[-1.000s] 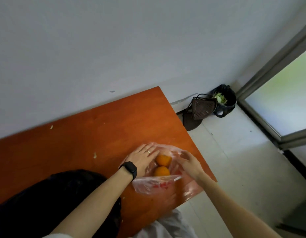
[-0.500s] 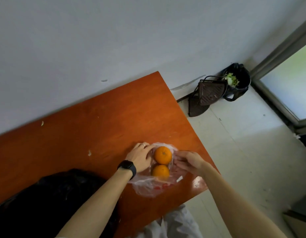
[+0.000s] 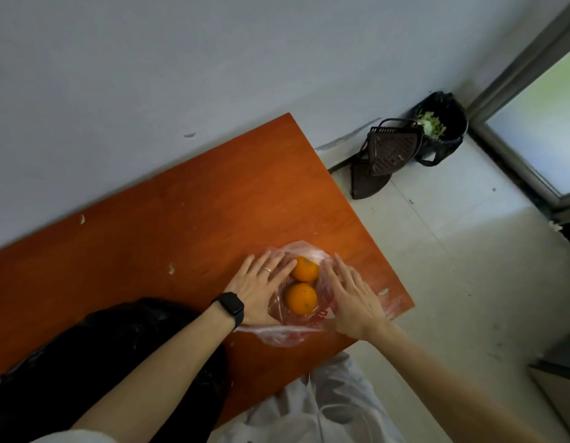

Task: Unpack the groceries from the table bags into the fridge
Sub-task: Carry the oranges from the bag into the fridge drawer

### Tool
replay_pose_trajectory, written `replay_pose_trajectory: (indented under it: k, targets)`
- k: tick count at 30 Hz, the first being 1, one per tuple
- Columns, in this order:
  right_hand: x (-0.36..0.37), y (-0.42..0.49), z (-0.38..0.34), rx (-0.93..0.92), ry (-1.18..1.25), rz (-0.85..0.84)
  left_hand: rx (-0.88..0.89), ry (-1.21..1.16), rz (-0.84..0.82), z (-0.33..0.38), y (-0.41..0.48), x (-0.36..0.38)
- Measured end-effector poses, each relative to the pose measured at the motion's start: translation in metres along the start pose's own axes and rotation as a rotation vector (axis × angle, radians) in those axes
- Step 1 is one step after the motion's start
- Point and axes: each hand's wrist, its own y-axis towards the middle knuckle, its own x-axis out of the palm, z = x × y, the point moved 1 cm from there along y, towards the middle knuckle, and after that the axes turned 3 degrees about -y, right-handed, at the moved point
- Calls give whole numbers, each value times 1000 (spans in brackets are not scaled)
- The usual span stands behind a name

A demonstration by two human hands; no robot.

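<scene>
Two oranges, a far orange (image 3: 305, 268) and a near orange (image 3: 300, 298), lie in a clear plastic bag (image 3: 286, 335) with red print near the right front corner of the orange wooden table (image 3: 181, 225). My left hand (image 3: 261, 284), with a ring and a black watch, lies flat on the bag left of the oranges, fingers straight, fingertips touching the far orange. My right hand (image 3: 352, 298) lies flat on the bag just right of the oranges, fingers spread.
A black bag (image 3: 111, 366) sits on the table's near left part. On the floor by the wall stand a brown plastic basket (image 3: 389, 151) and a black bin bag with green scraps (image 3: 443, 129). A glass door (image 3: 545, 123) is at right.
Both hands were curled, gripping the bag's edges beside the oranges; now both lie flat with straight fingers on the bag. The bag is spread wider and the oranges are more exposed.
</scene>
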Motion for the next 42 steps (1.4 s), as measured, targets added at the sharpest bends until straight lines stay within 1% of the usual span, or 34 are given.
replay_pose_trajectory:
  k: [4,6,7,8,10,11,12,13,16,19,23,27,29,31,37,42]
  targets:
    - [0,24,7,27,70,-86,-33,-182,-1,3,14,-5]
    - [-8,28,5,32,128,-71,-29,-225,47,5,18,-12]
    - [-15,28,2,32,148,-28,-27,-201,75,7,18,-15]
    - [-22,27,0,36,156,52,-23,-160,101,9,17,-18]
    - [-34,23,-6,17,88,286,-14,-74,157,16,12,-23]
    - [-38,21,-9,-21,43,373,-3,-45,178,21,9,-24]
    - [-40,21,-13,-75,19,407,12,-23,188,27,6,-23]
    - [-42,22,-17,-128,12,392,21,-2,185,32,5,-21]
    - [-48,36,-26,-219,-26,222,-25,46,158,45,7,-19]
    - [-56,51,-33,-214,-123,141,-99,57,149,50,10,-24]
    - [-55,63,-36,-176,-163,62,-120,91,136,50,11,-27]
    - [-52,60,-37,-164,-169,67,-145,8,150,47,6,-26]
    - [-54,57,-38,-124,-144,56,-147,-61,166,42,1,-31]
    - [-59,53,-37,-80,-88,20,-148,-122,197,36,-6,-41]
    - [-87,21,-43,-108,128,28,-131,-303,239,26,-33,-76]
    - [-92,-17,-32,23,293,88,-50,-331,242,26,-53,-99]
